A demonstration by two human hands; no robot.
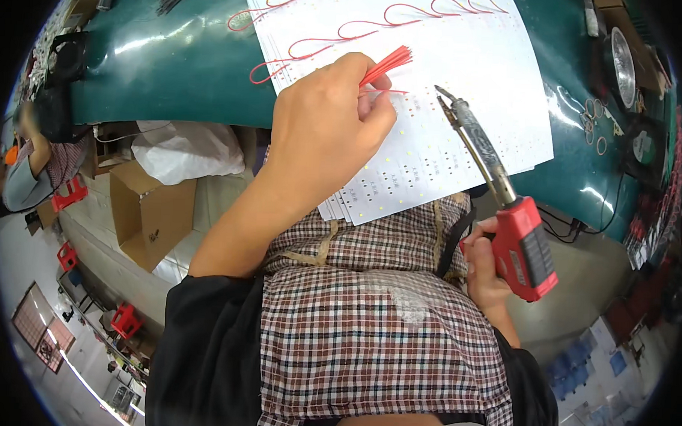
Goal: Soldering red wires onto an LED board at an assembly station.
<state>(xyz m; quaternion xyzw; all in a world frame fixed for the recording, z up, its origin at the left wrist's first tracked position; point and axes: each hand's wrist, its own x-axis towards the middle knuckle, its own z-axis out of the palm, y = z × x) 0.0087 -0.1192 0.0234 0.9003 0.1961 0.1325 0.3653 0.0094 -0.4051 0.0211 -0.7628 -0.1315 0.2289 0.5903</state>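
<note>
A bundle of short red wires [389, 66] is gripped in my left hand [322, 115]. One wire sticks out apart from the rest, pinched between finger and thumb over the white sheets [481, 75]. My right hand [488, 267] is closed around a soldering gun [526, 246] with a red and black body. Its dark tip points up and left, just above the sheets and to the right of the red wires. Rows of small printed dots mark the sheets. Along their far part lie several looped red wires [408, 16], their ends on the paper.
The sheets lie on a green table [188, 65] and overhang its near edge. Several rubber bands [592, 117] and a round metal dish [622, 66] are at the right. A cardboard box [149, 214] and a white bag [185, 151] stand left below the table. Another person's arm [39, 146] shows at far left.
</note>
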